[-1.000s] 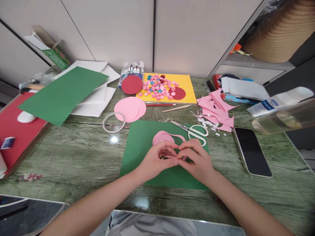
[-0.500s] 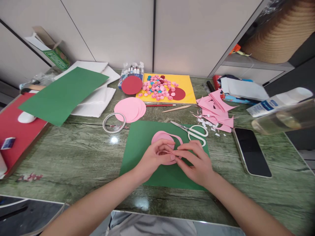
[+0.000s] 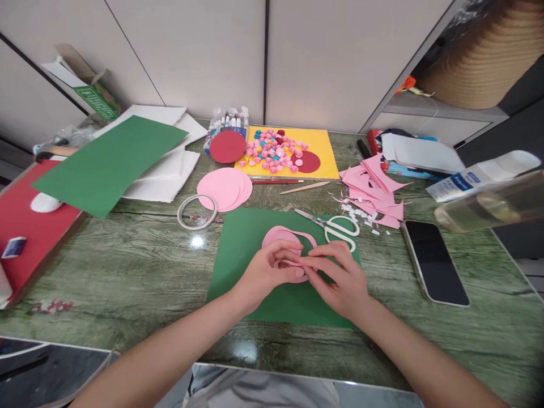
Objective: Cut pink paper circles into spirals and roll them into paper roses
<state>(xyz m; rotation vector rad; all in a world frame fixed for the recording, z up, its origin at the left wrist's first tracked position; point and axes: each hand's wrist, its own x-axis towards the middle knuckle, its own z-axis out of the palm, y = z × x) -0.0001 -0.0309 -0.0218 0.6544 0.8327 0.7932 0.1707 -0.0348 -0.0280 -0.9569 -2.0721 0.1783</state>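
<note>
A pink paper spiral [image 3: 278, 235], cut from a round sheet, is in both hands above a green paper sheet [image 3: 242, 226]. My left hand [image 3: 272, 266] curls around its near left side, thumb and fingers closed on the paper. From the right, my right hand [image 3: 340, 275] pinches the paper strip between thumb and fingertips, close to the left fingers. Part of the spiral is hidden behind the fingers. White-handled scissors [image 3: 335, 226] lie half open on the green sheet, just beyond my right hand.
Left of the green sheet lie a tape roll [image 3: 181, 215] and pink paper circles [image 3: 219, 187]. Behind are rolled paper buds [image 3: 272, 150] on a yellow sheet [image 3: 325, 150] and a wooden stick [image 3: 304, 188]. Pink scraps [image 3: 374, 187], a phone [image 3: 436, 260] and a bottle [image 3: 488, 204] stand or lie at right.
My right fingers have shifted slightly along the pink strip. The left hand has barely moved, and the other things stay where they were.
</note>
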